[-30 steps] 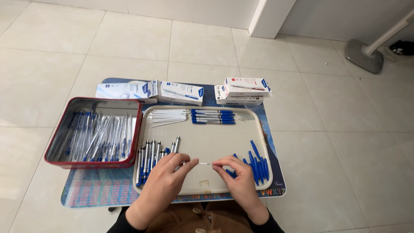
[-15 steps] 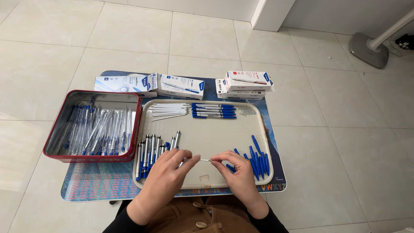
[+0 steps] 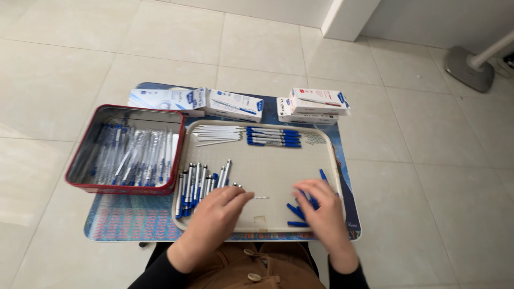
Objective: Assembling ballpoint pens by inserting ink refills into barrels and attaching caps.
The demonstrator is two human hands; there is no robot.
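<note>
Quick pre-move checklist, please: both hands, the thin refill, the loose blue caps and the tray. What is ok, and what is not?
1. Left hand has the thin white pen refill at its fingertips: ok, tip pokes out to the right.
2. Right hand on the loose blue pen caps: ok, fingers rest on the pile.
3. Right hand's grip closed on one cap: cannot tell, fingers hide it.
4. Beige plastic tray bare in its middle: ok.
5. Row of clear pen barrels within the left hand's reach: ok, just beside it.
6. Red metal tin of pens inside the table edge: ok.
</note>
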